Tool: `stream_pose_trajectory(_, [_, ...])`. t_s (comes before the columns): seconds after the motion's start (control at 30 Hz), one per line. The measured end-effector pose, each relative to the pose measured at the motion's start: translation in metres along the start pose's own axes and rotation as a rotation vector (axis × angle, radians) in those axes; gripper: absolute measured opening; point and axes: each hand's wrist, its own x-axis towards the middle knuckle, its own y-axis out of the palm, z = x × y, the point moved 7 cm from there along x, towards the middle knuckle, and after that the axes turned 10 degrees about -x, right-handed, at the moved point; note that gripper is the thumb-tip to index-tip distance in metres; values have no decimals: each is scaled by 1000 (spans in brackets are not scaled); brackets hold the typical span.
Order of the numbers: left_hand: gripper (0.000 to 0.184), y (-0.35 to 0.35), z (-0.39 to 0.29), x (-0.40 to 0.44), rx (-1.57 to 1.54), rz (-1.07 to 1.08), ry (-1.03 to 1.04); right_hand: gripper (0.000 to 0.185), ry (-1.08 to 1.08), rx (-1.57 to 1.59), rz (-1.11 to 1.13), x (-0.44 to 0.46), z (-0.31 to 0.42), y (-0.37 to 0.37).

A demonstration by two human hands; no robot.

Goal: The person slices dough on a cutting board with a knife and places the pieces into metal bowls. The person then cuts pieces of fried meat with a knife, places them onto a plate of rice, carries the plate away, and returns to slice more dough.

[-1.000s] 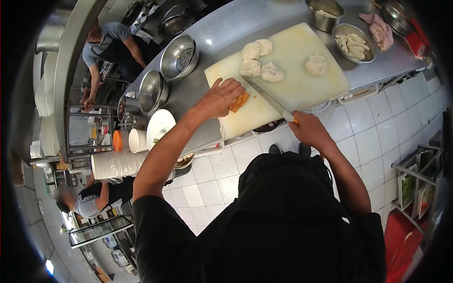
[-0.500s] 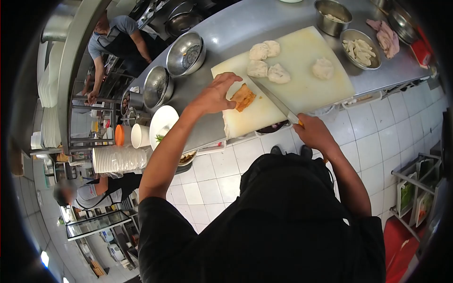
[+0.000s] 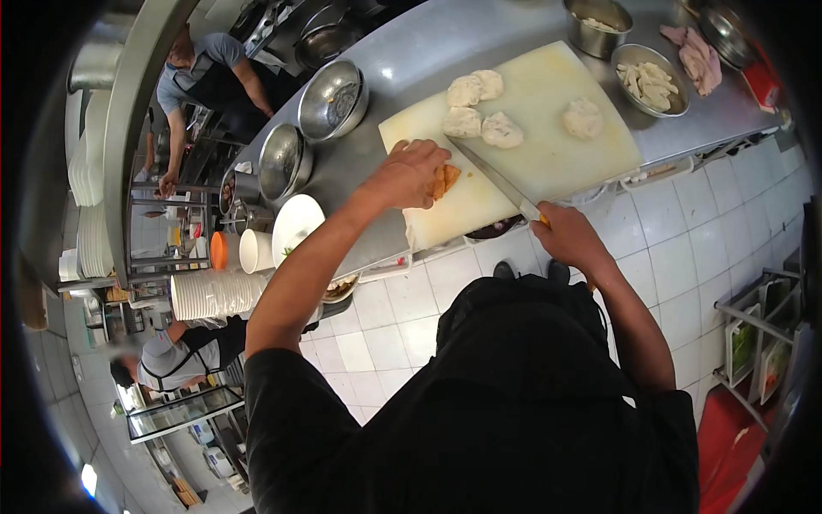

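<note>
My left hand (image 3: 411, 176) is closed over an orange-brown piece of food (image 3: 444, 180) on the white cutting board (image 3: 548, 171). Its fingers are curled down and hide part of the piece. My right hand (image 3: 568, 232) grips a knife (image 3: 497, 176) by its yellow-and-white handle. The blade slants across the board, its tip near the pale lumps, to the right of the orange-brown piece. Several pale, rounded dough-like lumps (image 3: 502, 130) lie toward the far side of the board, and a single one (image 3: 583, 118) sits farther right.
Metal bowls (image 3: 334, 100) stand left of the board, near a white plate (image 3: 296, 224) and stacked cups (image 3: 216, 294). At right are a bowl of pale strips (image 3: 649, 84), a metal pot (image 3: 598, 30) and a pink cloth (image 3: 692, 60). Two people (image 3: 214, 77) are at left.
My left hand has moved onto the orange-brown piece and its fingers have closed around it, covering much of it. The knife and my right hand have hardly moved.
</note>
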Motion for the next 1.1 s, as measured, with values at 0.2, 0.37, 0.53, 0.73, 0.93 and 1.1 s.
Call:
stream_pose_trajectory(0.2, [87,-18,32,-16,-368,-262,-541,27,-4,-14,6,0,-1,0])
stream_pose_trajectory(0.37, [91,-12,40,-25,-426,-373,-645,27,-17,-18,0,2,-3,2])
stream_pose_trajectory(0.53, [81,-12,56,-16,-447,-339,-721,26,-13,5,12,3,-4,2])
stream_pose_trajectory(0.73, [68,11,104,12,-415,-311,-750,26,17,-19,50,2,0,-2])
stream_pose_trajectory(0.93, [72,-6,88,1,-232,-446,-751,26,21,-24,47,1,0,-1])
stream_pose_trajectory(1.1, [56,-2,11,-22,-247,-498,-351,27,13,-23,45,2,-1,-1])
